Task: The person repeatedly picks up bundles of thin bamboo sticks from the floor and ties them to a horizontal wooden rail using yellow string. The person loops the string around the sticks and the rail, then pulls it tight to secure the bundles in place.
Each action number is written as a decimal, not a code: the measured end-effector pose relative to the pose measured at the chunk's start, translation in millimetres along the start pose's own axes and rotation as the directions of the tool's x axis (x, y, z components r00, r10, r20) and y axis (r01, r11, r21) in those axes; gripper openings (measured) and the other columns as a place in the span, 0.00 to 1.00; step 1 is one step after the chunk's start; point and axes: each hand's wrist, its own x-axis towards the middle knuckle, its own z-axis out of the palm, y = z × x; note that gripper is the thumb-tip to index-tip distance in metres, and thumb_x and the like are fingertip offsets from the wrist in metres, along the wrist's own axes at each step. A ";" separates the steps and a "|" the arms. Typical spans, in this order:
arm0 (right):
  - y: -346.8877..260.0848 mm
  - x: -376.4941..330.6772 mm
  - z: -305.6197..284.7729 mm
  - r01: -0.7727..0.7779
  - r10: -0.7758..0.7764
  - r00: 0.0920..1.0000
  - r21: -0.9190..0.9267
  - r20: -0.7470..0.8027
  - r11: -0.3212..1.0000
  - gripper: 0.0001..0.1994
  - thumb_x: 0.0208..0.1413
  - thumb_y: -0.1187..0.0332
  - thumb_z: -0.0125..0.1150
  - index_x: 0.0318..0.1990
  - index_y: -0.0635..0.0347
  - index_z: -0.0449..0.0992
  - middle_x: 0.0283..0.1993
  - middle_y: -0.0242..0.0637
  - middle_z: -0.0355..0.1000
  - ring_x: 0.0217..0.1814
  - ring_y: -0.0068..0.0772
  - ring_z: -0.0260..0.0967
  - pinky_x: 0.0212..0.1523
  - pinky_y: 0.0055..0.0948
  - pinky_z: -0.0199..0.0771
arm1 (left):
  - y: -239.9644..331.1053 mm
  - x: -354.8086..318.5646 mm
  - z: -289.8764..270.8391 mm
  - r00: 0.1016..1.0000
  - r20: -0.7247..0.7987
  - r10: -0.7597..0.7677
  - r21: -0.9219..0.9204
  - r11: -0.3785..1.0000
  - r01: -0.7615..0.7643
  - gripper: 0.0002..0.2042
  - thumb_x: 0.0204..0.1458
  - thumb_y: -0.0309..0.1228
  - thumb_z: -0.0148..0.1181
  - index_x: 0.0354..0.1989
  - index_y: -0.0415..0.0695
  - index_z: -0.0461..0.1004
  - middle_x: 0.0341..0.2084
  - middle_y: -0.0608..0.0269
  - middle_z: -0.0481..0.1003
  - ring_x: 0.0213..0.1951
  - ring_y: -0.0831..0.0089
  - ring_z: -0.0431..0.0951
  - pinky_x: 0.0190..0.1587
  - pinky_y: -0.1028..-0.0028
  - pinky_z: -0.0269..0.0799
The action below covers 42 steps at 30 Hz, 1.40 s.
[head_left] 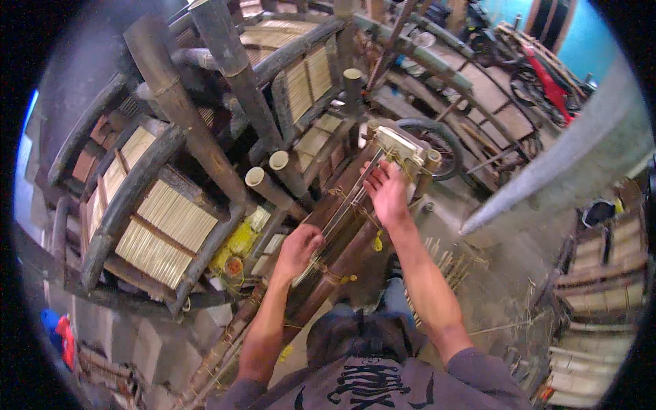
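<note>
The left hand is curled beside a thin pale strip; whether its grip is clamped on it I cannot tell. The right hand reaches over the strip's upper part, fingers slightly apart, any pinch unclear. The strip's long axis slants from lower left, near the left wrist, to upper right, pointing toward a whitish block. It looks slim, straight and smooth, lying between two long brown poles set in the same direction. Left of them stand two pole stubs with pale cut ends; beyond the block, one black tyre.
</note>
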 end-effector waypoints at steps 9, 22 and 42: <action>-27.8 52.6 -93.7 -0.094 0.315 0.922 -0.660 0.224 0.745 0.23 0.60 0.58 0.50 0.56 0.64 0.60 0.44 0.43 0.69 0.48 0.34 0.67 0.50 0.34 0.67 | 25.2 26.1 30.2 0.957 -0.146 -0.252 0.201 0.939 0.278 0.08 0.53 0.29 0.53 0.36 0.38 0.72 0.26 0.53 0.74 0.29 0.58 0.75 0.33 0.66 0.68; -23.1 20.6 -149.7 0.238 0.916 0.378 -0.970 0.138 0.048 0.20 0.50 0.63 0.58 0.50 0.63 0.70 0.46 0.48 0.70 0.51 0.47 0.67 0.53 0.39 0.66 | 9.5 64.0 100.4 0.889 -0.242 -0.388 0.304 0.840 0.450 0.07 0.51 0.31 0.56 0.37 0.46 0.74 0.32 0.56 0.75 0.34 0.53 0.75 0.35 0.59 0.72; 63.8 99.9 19.5 0.633 0.765 0.334 -0.733 0.550 0.250 0.14 0.52 0.58 0.55 0.28 0.62 0.71 0.27 0.41 0.70 0.31 0.40 0.69 0.32 0.39 0.67 | 10.1 61.6 129.5 0.773 -0.563 -0.290 0.271 0.820 0.505 0.06 0.50 0.33 0.57 0.28 0.46 0.77 0.18 0.55 0.73 0.24 0.57 0.73 0.29 0.65 0.68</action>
